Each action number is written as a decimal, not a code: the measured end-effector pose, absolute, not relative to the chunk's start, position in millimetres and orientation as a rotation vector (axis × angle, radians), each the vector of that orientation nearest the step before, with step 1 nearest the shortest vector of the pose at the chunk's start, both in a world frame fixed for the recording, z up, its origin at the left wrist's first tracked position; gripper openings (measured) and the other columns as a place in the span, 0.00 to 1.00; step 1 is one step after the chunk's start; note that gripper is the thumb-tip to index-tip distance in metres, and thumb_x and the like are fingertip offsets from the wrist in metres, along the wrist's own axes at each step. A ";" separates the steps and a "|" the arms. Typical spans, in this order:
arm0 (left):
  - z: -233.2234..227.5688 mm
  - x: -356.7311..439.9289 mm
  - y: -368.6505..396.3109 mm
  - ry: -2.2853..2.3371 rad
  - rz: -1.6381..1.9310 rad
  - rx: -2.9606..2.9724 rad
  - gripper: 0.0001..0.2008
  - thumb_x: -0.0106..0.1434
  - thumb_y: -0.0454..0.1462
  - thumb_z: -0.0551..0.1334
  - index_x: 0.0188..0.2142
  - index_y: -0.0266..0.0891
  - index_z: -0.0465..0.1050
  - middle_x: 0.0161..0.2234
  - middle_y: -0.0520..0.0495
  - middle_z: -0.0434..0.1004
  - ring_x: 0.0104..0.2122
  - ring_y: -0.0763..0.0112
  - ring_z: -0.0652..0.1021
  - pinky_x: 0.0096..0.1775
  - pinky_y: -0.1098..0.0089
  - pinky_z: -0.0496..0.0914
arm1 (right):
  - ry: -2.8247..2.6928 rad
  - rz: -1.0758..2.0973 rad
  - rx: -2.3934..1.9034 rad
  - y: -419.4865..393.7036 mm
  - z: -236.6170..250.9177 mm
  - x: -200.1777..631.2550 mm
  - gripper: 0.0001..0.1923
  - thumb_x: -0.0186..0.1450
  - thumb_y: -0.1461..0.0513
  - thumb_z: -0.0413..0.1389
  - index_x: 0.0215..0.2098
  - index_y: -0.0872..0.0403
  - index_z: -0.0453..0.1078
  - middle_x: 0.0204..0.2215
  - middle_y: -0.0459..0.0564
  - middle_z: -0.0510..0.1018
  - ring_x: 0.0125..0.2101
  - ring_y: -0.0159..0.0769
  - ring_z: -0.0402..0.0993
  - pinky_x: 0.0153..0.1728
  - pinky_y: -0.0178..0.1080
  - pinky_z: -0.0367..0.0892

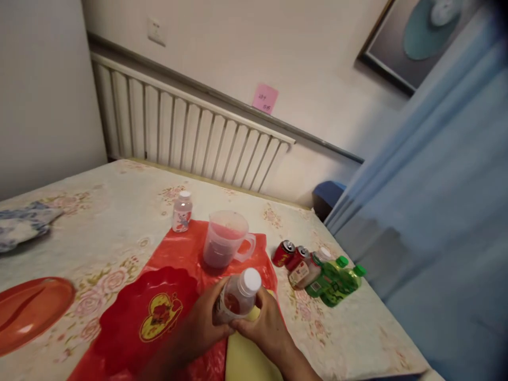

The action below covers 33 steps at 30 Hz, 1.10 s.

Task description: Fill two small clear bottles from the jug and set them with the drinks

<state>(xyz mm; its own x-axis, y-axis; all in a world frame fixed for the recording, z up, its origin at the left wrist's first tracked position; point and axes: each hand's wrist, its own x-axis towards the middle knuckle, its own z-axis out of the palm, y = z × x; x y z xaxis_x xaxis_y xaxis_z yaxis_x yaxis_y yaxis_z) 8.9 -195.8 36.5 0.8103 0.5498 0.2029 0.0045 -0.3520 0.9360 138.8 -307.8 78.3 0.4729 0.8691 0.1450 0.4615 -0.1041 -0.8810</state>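
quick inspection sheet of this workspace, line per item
surface: table under a floral cloth, with a red plastic bag spread on it
job's things: small bottle with a white cap, held tilted over a yellow cloth
clutter: measuring jug on the red bag; second small bottle upright; two red cans and green bottles lying near the right edge; orange tray; blue-patterned cloth
grippers: left hand and right hand both grip the small bottle
cables: nothing seen
surroundings: radiator, pink note, framed picture, blue curtain
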 end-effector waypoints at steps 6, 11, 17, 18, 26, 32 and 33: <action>-5.3 38.6 -232.0 0.431 0.616 1.869 0.37 0.49 0.42 0.67 0.60 0.46 0.64 0.57 0.44 0.73 0.56 0.51 0.73 0.56 0.55 0.69 | -1.088 0.454 -1.755 -356.1 80.5 167.6 0.26 0.45 0.69 0.63 0.43 0.53 0.70 0.37 0.46 0.79 0.38 0.39 0.75 0.40 0.40 0.71; -40.6 67.0 -246.0 0.636 0.607 1.987 0.28 0.54 0.49 0.64 0.52 0.38 0.72 0.53 0.37 0.76 0.53 0.48 0.75 0.54 0.51 0.70 | -0.999 0.340 -1.786 -397.2 80.1 200.3 0.28 0.45 0.68 0.62 0.46 0.54 0.70 0.38 0.47 0.79 0.37 0.40 0.75 0.39 0.39 0.71; -55.3 92.4 -259.2 0.634 0.712 2.251 0.19 0.61 0.47 0.59 0.47 0.39 0.74 0.47 0.40 0.79 0.50 0.55 0.77 0.54 0.53 0.70 | -0.843 0.181 -1.896 -450.7 66.0 251.8 0.25 0.46 0.64 0.62 0.44 0.56 0.71 0.39 0.51 0.80 0.36 0.42 0.76 0.37 0.41 0.72; -57.3 95.9 -261.4 0.645 0.739 2.299 0.18 0.63 0.47 0.58 0.46 0.39 0.74 0.45 0.40 0.79 0.48 0.55 0.77 0.53 0.53 0.71 | -0.811 0.155 -1.901 -459.8 62.0 260.9 0.24 0.47 0.64 0.62 0.44 0.56 0.71 0.39 0.51 0.81 0.35 0.42 0.76 0.37 0.41 0.72; -76.7 106.3 -275.1 0.761 0.791 2.654 0.12 0.68 0.39 0.52 0.44 0.41 0.72 0.45 0.42 0.76 0.47 0.57 0.74 0.51 0.55 0.68 | -0.524 0.023 -1.975 -529.5 33.3 332.7 0.29 0.44 0.55 0.64 0.44 0.55 0.74 0.37 0.53 0.82 0.33 0.47 0.79 0.34 0.45 0.75; -80.7 105.9 -271.9 0.729 0.848 2.671 0.10 0.68 0.39 0.53 0.43 0.42 0.71 0.43 0.44 0.76 0.44 0.58 0.75 0.50 0.58 0.69 | -0.374 -0.071 -2.029 -557.6 14.0 372.6 0.34 0.44 0.51 0.63 0.48 0.56 0.73 0.38 0.55 0.82 0.32 0.49 0.79 0.31 0.45 0.74; -80.7 106.0 -271.4 0.726 0.848 2.668 0.10 0.68 0.39 0.53 0.43 0.42 0.71 0.42 0.44 0.76 0.44 0.58 0.75 0.49 0.58 0.69 | -0.366 -0.080 -2.038 -559.5 11.4 377.6 0.34 0.44 0.51 0.62 0.48 0.56 0.73 0.38 0.55 0.82 0.32 0.49 0.79 0.31 0.45 0.74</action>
